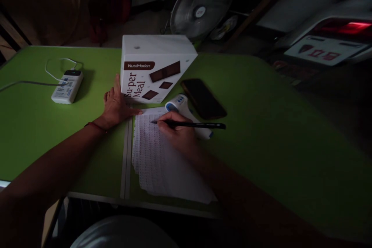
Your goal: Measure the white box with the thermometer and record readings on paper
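A black pen [200,124] is pinched in my right hand [180,135], its tip over a sheet of paper [157,159] covered with rows of handwriting. My left hand [114,104] is spread open, its thumb at the paper's top edge and its fingers against the side of a white box [154,66] printed "NutriMotion Su-per Meal". Just beyond my right hand lies a white and blue handheld thermometer-like device [181,104], partly hidden by that hand. A dark phone [205,99] rests to its right.
On the left of the green table [261,124] sits a white power bank [68,87] with cables plugged in. A seam strip [126,159] crosses the table. Behind it stands a fan [200,7]. A machine with a red light [334,42] is at the right.
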Tool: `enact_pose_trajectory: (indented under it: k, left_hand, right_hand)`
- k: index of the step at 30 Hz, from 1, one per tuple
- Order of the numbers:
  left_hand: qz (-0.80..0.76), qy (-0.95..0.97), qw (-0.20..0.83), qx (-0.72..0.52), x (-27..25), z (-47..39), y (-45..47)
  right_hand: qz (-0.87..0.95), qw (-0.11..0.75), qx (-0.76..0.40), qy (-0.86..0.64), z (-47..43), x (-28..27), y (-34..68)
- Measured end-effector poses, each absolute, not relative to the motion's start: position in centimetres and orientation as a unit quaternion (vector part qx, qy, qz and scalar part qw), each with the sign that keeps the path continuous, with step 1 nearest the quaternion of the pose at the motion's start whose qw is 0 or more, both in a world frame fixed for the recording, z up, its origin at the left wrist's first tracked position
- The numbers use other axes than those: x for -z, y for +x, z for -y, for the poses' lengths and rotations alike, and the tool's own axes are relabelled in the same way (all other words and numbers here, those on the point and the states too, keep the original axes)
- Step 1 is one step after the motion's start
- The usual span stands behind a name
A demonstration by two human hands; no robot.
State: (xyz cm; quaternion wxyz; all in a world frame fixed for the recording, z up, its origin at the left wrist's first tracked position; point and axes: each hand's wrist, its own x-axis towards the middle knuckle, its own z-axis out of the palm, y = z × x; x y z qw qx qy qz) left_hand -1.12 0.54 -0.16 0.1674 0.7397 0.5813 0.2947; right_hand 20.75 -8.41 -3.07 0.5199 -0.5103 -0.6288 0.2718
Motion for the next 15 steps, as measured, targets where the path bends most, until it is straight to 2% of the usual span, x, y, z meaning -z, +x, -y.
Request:
enact_pose_trajectory:
  k: [15]
  left_hand:
    - [-0.586,0.736,0.182,-0.287,-0.11,-0.34,-0.86]
  right_hand:
    - [0.628,0.51,-0.266,-0.523,8.35,2.31,20.81]
